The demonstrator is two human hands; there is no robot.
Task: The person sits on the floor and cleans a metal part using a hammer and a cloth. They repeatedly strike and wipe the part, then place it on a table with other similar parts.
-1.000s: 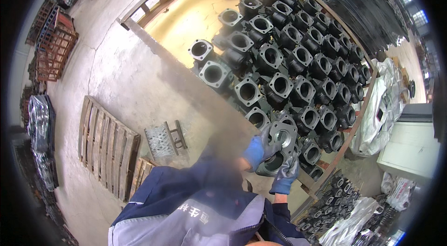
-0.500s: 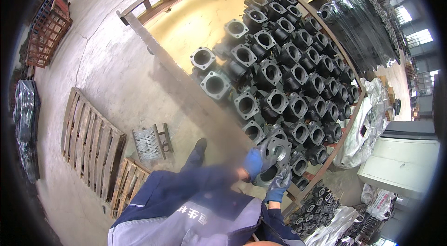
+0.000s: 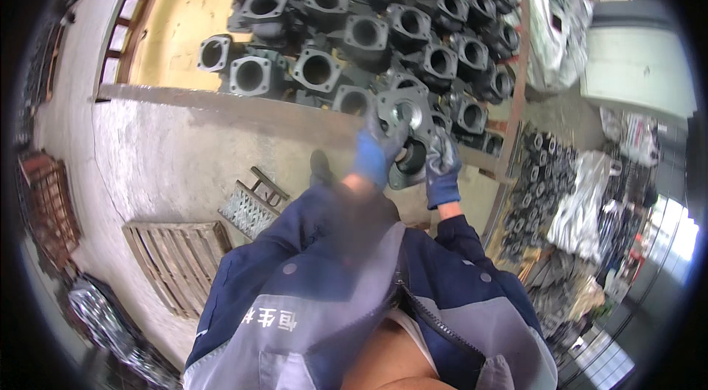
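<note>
In front of my body, both gloved hands are at a dark metal flanged casting (image 3: 420, 106) by the near edge of a large crate. One square flange with bolt holes faces up, showing a bright machined bore; a second round opening points toward me. My left hand (image 3: 375, 152), in a blue and grey glove, is closed on the casting's left side. My right hand (image 3: 443, 168), gloved alike, grips its right side, the fingertips partly hidden. Similar castings (image 3: 317, 69) stand packed in rows just beyond, openings up.
The crate's metal rail (image 3: 243, 104) runs across in front of me. On the floor at left lie a wooden pallet (image 3: 173, 264) and a small metal step (image 3: 254, 205). To the right are a pale cabinet (image 3: 638, 65), more castings (image 3: 542, 176) and white plastic sheeting (image 3: 579, 205).
My view has tilted down and turned, so the crate now sits higher in the picture. Both hands stay on the casting, which appears closer to the crate's near rail.
</note>
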